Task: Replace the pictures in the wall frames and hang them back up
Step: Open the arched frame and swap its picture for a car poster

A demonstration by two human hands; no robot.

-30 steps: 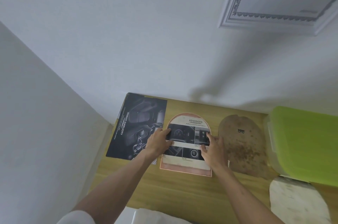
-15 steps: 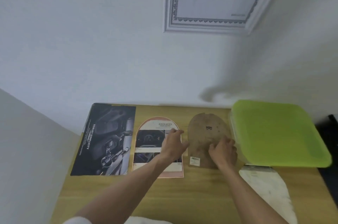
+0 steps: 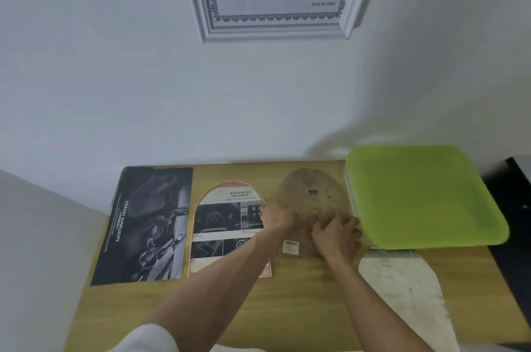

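Observation:
A brown arched backing board (image 3: 311,196) lies flat on the wooden table (image 3: 301,300), a barcode sticker near its lower edge. My left hand (image 3: 277,218) grips its left edge and my right hand (image 3: 337,232) grips its lower right edge, fingers curled on it. Left of the board lies an arch-cut picture (image 3: 227,225) with car dashboard prints and the word ADVANCED. A dark car poster (image 3: 146,225) lies further left. A white rectangular frame (image 3: 275,27) hangs on the wall above, with a 21x29.7CM insert.
A clear box with a green lid (image 3: 422,196) stands at the table's right, close to the board. A white arched piece (image 3: 408,294) lies in front of it. A dark object (image 3: 517,208) sits past the table's right edge. The wall runs along the table's back.
Both hands left the arch-cut picture and moved right onto the brown backing board, where they now hold its edges. The view swung right and up.

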